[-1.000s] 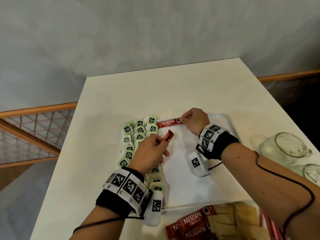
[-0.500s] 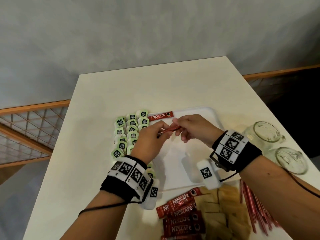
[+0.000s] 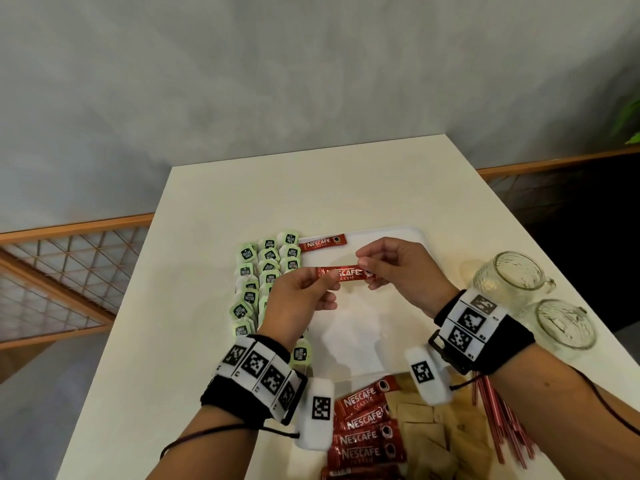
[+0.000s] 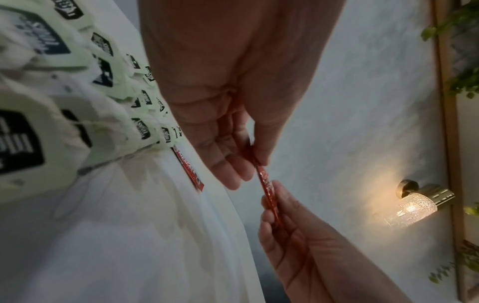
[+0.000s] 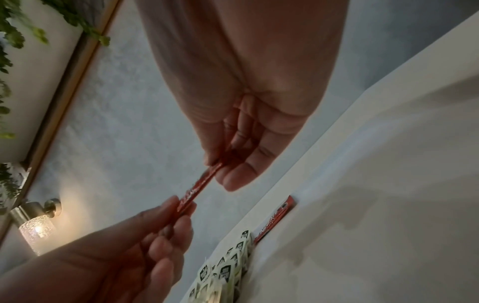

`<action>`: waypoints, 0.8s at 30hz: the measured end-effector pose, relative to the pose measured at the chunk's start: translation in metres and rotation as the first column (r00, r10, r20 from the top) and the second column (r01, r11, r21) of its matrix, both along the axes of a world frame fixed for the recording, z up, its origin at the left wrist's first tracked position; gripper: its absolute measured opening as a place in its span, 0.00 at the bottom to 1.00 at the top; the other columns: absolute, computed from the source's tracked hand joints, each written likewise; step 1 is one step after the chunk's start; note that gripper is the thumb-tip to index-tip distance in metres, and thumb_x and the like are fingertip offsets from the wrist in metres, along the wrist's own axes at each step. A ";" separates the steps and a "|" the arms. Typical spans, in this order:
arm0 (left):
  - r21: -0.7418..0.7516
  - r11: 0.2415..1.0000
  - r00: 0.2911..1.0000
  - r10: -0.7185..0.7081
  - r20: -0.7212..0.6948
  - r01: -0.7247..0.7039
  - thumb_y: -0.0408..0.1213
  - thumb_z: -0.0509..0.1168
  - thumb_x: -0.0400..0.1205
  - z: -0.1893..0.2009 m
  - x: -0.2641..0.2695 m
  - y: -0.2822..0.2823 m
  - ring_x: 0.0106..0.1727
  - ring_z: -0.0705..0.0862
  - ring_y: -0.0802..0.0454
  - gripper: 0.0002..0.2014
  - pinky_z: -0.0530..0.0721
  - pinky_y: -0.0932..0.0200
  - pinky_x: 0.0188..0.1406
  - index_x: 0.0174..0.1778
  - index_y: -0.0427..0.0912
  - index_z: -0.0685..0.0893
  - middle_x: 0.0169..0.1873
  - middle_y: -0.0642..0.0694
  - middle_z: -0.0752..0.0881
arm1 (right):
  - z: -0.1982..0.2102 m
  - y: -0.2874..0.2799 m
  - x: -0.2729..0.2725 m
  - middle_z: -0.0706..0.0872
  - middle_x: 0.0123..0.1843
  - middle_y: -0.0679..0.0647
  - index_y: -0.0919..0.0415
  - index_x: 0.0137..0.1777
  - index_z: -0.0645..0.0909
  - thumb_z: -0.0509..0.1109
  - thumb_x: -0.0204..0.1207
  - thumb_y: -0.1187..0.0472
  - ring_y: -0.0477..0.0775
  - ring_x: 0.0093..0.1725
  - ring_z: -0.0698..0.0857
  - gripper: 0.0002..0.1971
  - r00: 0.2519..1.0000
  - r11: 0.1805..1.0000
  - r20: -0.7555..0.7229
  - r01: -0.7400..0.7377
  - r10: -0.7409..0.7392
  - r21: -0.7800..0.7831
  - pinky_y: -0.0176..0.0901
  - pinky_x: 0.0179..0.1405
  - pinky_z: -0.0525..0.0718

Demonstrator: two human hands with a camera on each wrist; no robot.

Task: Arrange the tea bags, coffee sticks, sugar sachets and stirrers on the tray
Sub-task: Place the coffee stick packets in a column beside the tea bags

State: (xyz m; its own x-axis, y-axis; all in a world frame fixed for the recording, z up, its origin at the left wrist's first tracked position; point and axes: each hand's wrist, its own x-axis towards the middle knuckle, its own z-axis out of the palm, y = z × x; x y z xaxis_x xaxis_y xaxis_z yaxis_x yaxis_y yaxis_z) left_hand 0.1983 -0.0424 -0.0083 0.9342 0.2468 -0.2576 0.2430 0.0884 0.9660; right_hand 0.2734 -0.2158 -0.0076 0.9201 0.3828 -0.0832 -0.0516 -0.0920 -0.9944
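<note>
I've got one coffee stick point(image 3: 346, 274) held level above the tray point(image 3: 412, 237), both hands on it. My left hand point(image 3: 298, 299) pinches the left end between thumb and fingertips; my right hand point(image 3: 401, 271) pinches the right end the same way, other fingers loosely curled. Label faces up, reads across. From the wrist views the stick point(image 4: 267, 184) is edge-on btwn the two pinches, clear of the tray.

Another stick point(image 3: 322, 242) lies flat on the tray at its far edge, just beside the tea bags point(image 3: 266, 271), which sit in rows along the tray's left side, green tags up.

Near me, off the tray: a pile of sticks point(image 3: 367, 434), tan sugar sachets point(image 3: 440, 431) right of them, then red stirrers point(image 3: 502, 420) w/ my right wrist over them. Two glass mugs point(image 3: 533, 299) stand on the table point(image 3: 173, 271), right of the tray.
</note>
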 end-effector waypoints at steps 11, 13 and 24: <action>0.059 0.998 1.000 0.012 0.014 -0.013 0.36 0.67 0.84 0.006 0.001 0.000 0.29 0.83 0.56 0.10 0.90 0.57 0.34 0.49 0.31 0.87 0.34 0.43 0.87 | 0.012 0.011 -0.003 0.83 0.25 0.49 0.67 0.49 0.88 0.77 0.74 0.63 0.46 0.22 0.77 0.08 0.993 0.983 -0.064 -0.105 0.096 -0.153 0.34 0.23 0.77; 0.070 0.997 0.999 0.034 0.017 -0.035 0.36 0.67 0.84 0.005 0.003 0.004 0.28 0.82 0.58 0.10 0.89 0.59 0.33 0.49 0.31 0.87 0.33 0.44 0.86 | 0.011 0.005 -0.001 0.86 0.30 0.51 0.70 0.50 0.87 0.75 0.74 0.67 0.46 0.26 0.81 0.07 0.992 0.993 -0.103 -0.082 0.074 -0.079 0.36 0.25 0.82; 0.401 0.910 0.994 0.074 0.085 -0.102 0.41 0.71 0.80 0.000 0.009 0.030 0.20 0.75 0.65 0.05 0.75 0.67 0.25 0.40 0.45 0.87 0.30 0.52 0.87 | -0.027 -0.007 0.039 0.85 0.38 0.58 0.71 0.52 0.87 0.70 0.78 0.70 0.50 0.35 0.83 0.06 0.981 0.973 -0.157 0.076 -0.112 -0.217 0.39 0.31 0.87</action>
